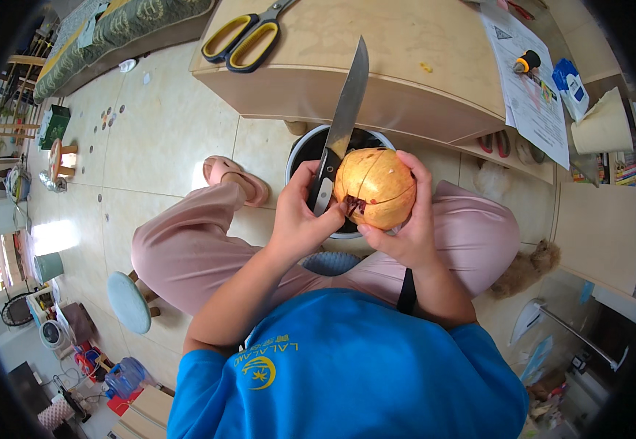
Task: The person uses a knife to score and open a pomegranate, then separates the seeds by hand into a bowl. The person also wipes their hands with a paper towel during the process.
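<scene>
My left hand (pixel 304 217) grips a kitchen knife (pixel 348 99) by its black handle, the blade pointing away from me over the table's front edge. In my right hand (pixel 414 230) is a yellow-orange pomegranate (pixel 378 184). Scored lines run across its rind, and a dark red opening shows on its near left side. My left thumb is at that opening, with the knife handle beside the fruit. Beneath both hands stands a bin (pixel 300 147) with a pale rim and black lining, partly hidden by the fruit and hands.
Scissors (pixel 252 41) with yellow-and-black handles lie on the wooden table (pixel 395 38). Papers (pixel 532 93), a wipes pack (pixel 570 88) and a paper roll (pixel 603 129) are at the right. A curly-haired dog (pixel 526 269) lies by my right leg; a blue-topped stool (pixel 128 302) stands left.
</scene>
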A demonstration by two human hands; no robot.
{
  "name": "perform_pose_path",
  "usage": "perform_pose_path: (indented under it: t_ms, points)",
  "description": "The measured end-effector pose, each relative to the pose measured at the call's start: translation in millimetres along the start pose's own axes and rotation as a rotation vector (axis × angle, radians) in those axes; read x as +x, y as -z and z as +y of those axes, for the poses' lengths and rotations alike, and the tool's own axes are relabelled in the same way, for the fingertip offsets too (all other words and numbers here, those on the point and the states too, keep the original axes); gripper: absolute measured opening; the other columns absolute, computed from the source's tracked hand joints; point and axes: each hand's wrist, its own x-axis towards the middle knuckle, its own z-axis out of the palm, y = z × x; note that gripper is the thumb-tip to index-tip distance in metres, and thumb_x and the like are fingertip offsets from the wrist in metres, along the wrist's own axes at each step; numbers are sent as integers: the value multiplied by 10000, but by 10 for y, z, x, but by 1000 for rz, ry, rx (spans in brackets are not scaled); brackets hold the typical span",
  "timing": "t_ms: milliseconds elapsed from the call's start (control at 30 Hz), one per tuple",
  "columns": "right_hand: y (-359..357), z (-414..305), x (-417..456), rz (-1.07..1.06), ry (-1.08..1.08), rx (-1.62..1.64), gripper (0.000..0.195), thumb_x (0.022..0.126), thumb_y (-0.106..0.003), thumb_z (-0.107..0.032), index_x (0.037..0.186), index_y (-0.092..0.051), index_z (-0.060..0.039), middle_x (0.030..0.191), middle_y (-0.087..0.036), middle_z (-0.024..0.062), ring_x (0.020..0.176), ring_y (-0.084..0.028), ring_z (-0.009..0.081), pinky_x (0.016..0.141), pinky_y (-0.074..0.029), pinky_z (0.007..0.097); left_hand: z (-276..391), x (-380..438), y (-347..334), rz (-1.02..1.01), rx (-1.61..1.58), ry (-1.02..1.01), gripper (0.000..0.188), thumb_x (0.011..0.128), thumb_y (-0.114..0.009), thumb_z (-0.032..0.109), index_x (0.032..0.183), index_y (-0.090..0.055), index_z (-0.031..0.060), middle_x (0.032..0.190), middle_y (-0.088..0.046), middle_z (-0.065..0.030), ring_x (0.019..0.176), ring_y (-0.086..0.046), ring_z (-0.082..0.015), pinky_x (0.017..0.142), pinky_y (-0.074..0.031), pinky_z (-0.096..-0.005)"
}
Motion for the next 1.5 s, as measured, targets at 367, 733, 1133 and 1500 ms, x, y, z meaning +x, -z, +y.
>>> perform_pose_path:
  t_ms: [367, 733, 1133, 1500]
  points:
    - [-5, -7, 1, 5, -24, 31, 933, 646, -841, -125, 1430, -343, -49, 1323, -471, 153, 1226, -543, 263, 1040, -460, 362, 10, 11, 25, -15, -35, 35, 472, 786, -698, 22, 1221, -517, -13, 1066, -624, -35, 995, -570, -89, 911, -462, -255]
    - [11, -16, -8, 2, -35, 30, 951, 635, -863, -134, 1429, -347, -47, 1329, -463, 144, 1234, -529, 262, 1050, -445, 364, 18, 10, 68, -73, -75, 103, 481, 793, -693, 41, 1236, -512, -6, 1128, -600, -48, 1066, -545, -107, 969, -435, -272]
    - [100, -24, -1, -84, 34, -154, 996, 668, -858, -153, 1466, -272, -45, 1347, -443, 165, 1269, -513, 260, 1067, -451, 369, 2, 39, 151, -163, -177, 204, 506, 810, -677, 54, 1277, -493, -5, 1134, -578, -35, 1027, -545, -98, 911, -464, -256]
    - [-13, -32, -21, 68, -105, 145, 954, 687, -845, -151, 1459, -291, -53, 1352, -438, 156, 1286, -490, 263, 1086, -414, 369, -3, 51, 82, -104, -101, 41, 474, 837, -766, 70, 1240, -524, 12, 1130, -602, -25, 1009, -563, -85, 940, -455, -246]
